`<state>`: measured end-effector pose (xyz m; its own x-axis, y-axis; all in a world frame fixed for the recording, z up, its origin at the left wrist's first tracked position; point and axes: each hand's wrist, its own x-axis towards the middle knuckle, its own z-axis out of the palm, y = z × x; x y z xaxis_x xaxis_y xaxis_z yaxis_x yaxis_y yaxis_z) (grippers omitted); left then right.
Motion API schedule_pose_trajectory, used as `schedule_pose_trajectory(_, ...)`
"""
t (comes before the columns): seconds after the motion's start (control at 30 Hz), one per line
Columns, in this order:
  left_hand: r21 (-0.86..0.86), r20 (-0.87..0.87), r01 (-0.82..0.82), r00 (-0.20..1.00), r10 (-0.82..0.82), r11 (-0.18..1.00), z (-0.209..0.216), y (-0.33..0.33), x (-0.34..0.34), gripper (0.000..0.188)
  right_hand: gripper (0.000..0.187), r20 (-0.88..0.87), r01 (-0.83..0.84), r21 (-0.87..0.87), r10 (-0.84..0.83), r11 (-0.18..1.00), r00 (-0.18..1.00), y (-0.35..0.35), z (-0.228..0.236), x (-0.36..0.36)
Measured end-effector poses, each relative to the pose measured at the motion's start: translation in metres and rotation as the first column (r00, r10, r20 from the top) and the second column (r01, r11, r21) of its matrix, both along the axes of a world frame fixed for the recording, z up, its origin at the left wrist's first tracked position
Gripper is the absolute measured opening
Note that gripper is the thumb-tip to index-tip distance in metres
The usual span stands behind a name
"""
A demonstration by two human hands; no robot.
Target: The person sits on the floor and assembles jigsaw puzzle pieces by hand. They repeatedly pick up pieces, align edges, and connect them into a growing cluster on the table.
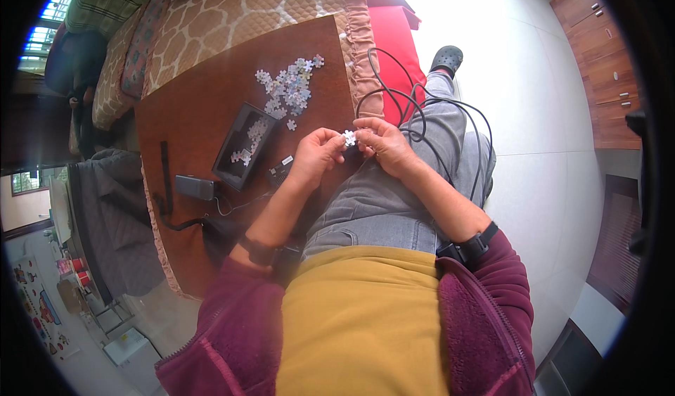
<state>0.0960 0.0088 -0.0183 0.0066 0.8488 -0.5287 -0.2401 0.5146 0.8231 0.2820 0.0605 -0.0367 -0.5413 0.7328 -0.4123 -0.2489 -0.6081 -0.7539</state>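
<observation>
Between my two hands, above my lap, is a small white jigsaw puzzle piece (349,138). My left hand (318,155) pinches it from the left. The fingertips of my right hand (385,145) are closed at its right side; whether they hold a second piece is hard to make out. A heap of loose puzzle pieces (287,88) lies on the brown board (190,100) beyond my hands. To the left of my left hand stands a black open box (226,158) with more pieces inside.
A dark power bank (195,187) with a thin cable and black straps (166,178) lie on the board's left part. Black cables (415,107) loop over my leg. Behind the board is a patterned quilted cover (281,2); wooden drawers (605,72) stand far right.
</observation>
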Motion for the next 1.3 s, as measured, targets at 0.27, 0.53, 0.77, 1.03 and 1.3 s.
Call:
schedule_pose_trajectory(0.27,0.02,0.037,-0.092,0.995,0.091,0.996,-0.0062,-0.0027,0.0038,0.01,0.017,0.025,-0.091,0.043,0.09,0.995,0.996,0.0004,-0.0027,-0.0014)
schedule_pose_trajectory(0.53,0.019,0.083,-0.086,0.993,0.084,0.996,-0.0057,-0.0041,0.0056,0.011,0.016,0.047,-0.07,0.035,0.069,0.997,0.997,-0.0012,-0.0013,-0.0013)
schedule_pose_trajectory(0.77,-0.006,0.053,-0.065,0.996,0.066,0.998,-0.0051,-0.0056,0.0093,0.013,0.017,0.065,-0.086,0.061,0.082,0.994,0.994,-0.0008,-0.0025,-0.0016)
schedule_pose_trajectory(1.03,0.015,0.072,-0.081,0.994,0.08,0.997,-0.0066,-0.0056,0.0075,0.011,0.018,0.092,-0.106,0.059,0.1,0.993,0.991,-0.0012,0.0011,-0.0026)
schedule_pose_trajectory(1.3,0.016,-0.117,0.041,0.992,-0.039,0.999,-0.0006,-0.0057,0.0055,0.009,0.015,0.093,-0.076,0.073,0.069,0.994,0.993,-0.002,0.0011,-0.0032)
